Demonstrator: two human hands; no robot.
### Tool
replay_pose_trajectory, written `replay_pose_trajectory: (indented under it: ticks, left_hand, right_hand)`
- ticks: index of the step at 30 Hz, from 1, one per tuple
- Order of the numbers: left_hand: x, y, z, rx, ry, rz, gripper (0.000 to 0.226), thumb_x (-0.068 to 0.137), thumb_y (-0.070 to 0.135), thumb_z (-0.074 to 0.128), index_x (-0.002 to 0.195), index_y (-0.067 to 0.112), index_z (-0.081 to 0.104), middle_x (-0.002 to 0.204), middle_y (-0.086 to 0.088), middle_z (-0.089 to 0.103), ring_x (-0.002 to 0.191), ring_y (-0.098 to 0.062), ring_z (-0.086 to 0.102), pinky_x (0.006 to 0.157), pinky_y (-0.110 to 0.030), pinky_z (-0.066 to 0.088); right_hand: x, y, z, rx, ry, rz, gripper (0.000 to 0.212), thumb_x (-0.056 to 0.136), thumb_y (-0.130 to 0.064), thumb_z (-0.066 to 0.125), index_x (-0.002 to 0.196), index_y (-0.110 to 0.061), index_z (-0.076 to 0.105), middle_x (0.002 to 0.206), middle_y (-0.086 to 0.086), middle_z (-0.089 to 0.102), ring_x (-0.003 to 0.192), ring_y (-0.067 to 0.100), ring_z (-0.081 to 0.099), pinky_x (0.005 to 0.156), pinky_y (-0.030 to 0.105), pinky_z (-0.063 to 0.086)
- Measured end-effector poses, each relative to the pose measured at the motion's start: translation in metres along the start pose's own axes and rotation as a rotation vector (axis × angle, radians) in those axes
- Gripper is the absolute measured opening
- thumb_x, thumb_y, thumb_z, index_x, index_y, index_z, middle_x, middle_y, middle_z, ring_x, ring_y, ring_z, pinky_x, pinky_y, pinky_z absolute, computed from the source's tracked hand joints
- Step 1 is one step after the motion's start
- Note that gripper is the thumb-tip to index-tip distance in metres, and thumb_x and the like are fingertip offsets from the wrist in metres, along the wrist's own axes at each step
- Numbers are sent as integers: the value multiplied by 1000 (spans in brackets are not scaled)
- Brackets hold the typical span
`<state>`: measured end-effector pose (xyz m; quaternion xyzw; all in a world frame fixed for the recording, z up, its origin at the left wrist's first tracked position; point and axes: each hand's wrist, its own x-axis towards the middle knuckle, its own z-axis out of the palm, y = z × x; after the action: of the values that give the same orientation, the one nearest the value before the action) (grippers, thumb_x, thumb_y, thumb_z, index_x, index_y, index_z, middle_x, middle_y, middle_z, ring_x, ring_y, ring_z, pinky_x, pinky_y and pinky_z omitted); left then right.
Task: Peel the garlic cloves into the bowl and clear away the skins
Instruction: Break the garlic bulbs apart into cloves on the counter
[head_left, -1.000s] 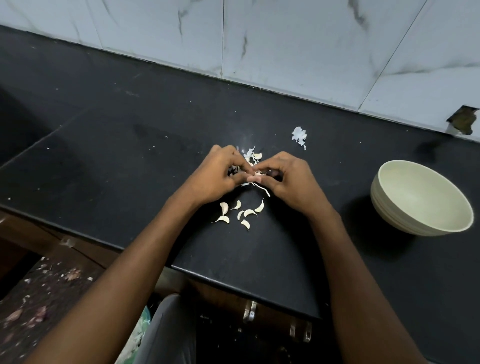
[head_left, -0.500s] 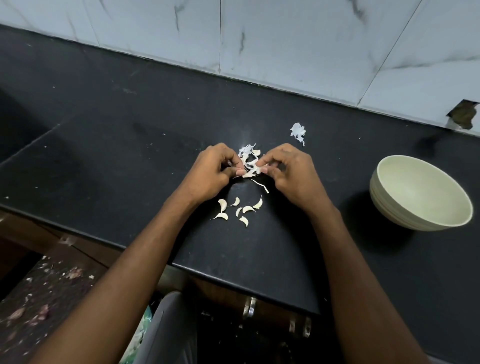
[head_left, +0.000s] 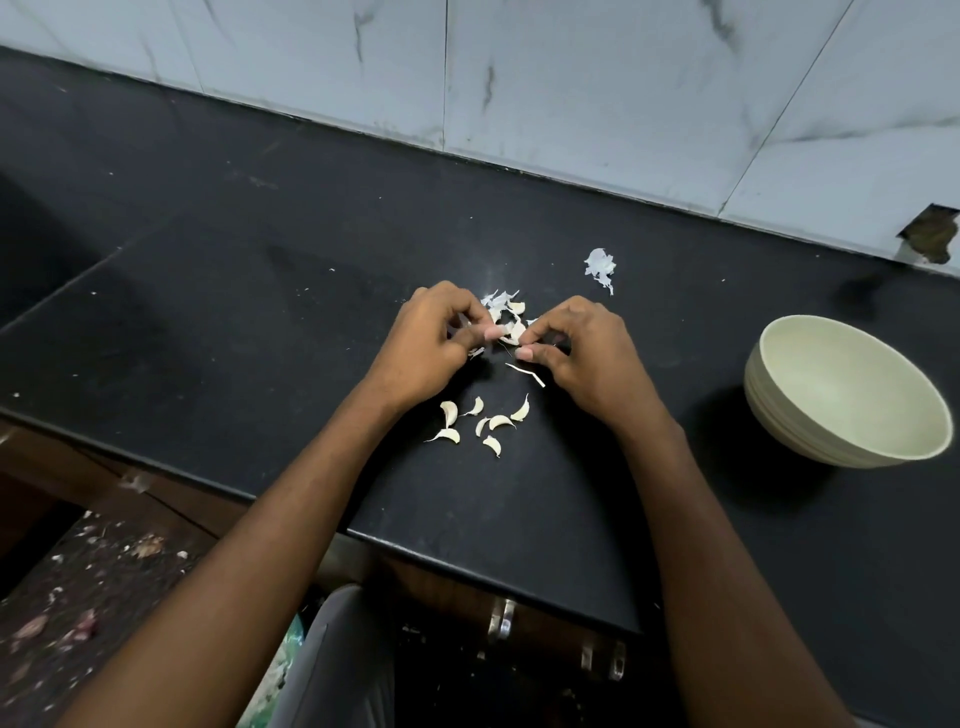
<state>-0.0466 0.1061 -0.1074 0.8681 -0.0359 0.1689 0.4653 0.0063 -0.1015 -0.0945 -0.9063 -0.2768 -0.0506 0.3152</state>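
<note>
Both hands moved slightly apart: left hand (head_left: 434, 340) & right hand (head_left: 576, 345) fingers each pinch garlic bits mid-counter (head_left: 260, 322); cloves (head_left: 480, 423) lie near front edge, bowl (head_left: 841, 395) w/o cloves, so peeling is early

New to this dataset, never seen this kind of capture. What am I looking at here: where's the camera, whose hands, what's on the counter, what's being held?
There is no robot here. A person wears one wide-angle camera on the head, which looks down at their own two bare hands.

The left hand and right hand meet over a small heap of white papery garlic skins and cloves on the black stone counter. The fingers of both pinch bits of that heap; which bit is too small to tell.

Nearer the person lie seven loose pale garlic cloves. A separate white scrap of skin lies farther back. The cream round bowl stands to the right, with nothing visible in it.
</note>
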Motion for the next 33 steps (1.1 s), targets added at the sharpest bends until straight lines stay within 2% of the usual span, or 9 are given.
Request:
replay_pose_trajectory:
  ticks: [3, 5, 7, 11, 14, 19, 28, 30, 33]
  left_hand:
    - [2, 0, -3, -171, 62, 2, 14, 92, 33, 75, 87, 20, 70, 82, 9, 66, 74, -18, 57, 70, -37, 46]
    - [2, 3, -5, -269, 74, 0, 13, 94, 22, 76, 90, 10, 70, 82, -14, 67, 73, -29, 58, 70, -39, 48]
    - [2, 5, -4, -353, 52, -28, 10, 95, 15, 76, 95, 6, 72, 84, -23, 68, 77, -26, 63, 77, -38, 52]
    - [2, 4, 2, -355, 31, -104, 14, 95, 15, 76, 107, 9, 79, 94, -12, 78, 91, -24, 73, 89, -37, 57]
    - [4, 2, 2, -353, 46, -129, 9, 91, 13, 79, 99, 8, 80, 94, -8, 79, 89, -29, 73, 85, -39, 57]
    - [4, 3, 2, -383, 54, -134, 9, 87, 8, 82, 92, 4, 76, 91, -16, 76, 80, -17, 67, 78, -29, 56]
    - [5, 4, 0, -481, 65, -193, 20, 80, 5, 87, 92, -4, 73, 89, -24, 75, 78, -18, 71, 75, -23, 57]
    - [5, 5, 0, -497, 58, -192, 20, 81, 5, 86, 91, -5, 73, 85, -21, 75, 77, -18, 70, 75, -24, 56]
    - [5, 5, -2, -540, 54, -188, 14, 84, 4, 83, 90, -1, 72, 78, -13, 74, 73, -16, 68, 73, -25, 54]
  right_hand:
    - [0, 1, -1, -56, 7, 8, 11, 96, -34, 72, 89, -25, 74, 99, -6, 61, 94, 17, 57, 85, 43, 52]
    - [-1, 1, -1, -70, 47, 12, 15, 101, -34, 64, 91, -23, 69, 99, -4, 60, 94, 19, 55, 85, 44, 51]
    - [-2, 1, -4, -24, 139, -11, 16, 104, -34, 58, 92, -25, 63, 97, -6, 61, 91, 18, 56, 85, 44, 50]
    - [-5, -5, -11, 253, 282, -41, 16, 104, -29, 63, 93, -18, 67, 83, -14, 66, 77, 4, 60, 76, 28, 48]
    - [-9, -11, -13, 485, 171, 9, 17, 100, -30, 70, 94, -15, 72, 80, -1, 75, 72, 7, 66, 73, 35, 55]
    - [-16, -21, -15, 600, -5, 21, 13, 98, -22, 73, 95, -9, 74, 80, 7, 77, 70, 10, 70, 66, 18, 51]
    - [-27, -36, -18, 441, -271, -60, 19, 78, -34, 92, 80, -17, 83, 71, -3, 76, 60, 5, 66, 60, 15, 45]
    - [-25, -35, -16, 472, -189, -34, 19, 78, -34, 91, 80, -18, 82, 71, 0, 77, 63, 11, 68, 61, 24, 50]
    - [-9, -20, -9, 436, 90, -14, 18, 79, -29, 91, 92, -20, 82, 80, -3, 77, 67, 5, 64, 68, 18, 49]
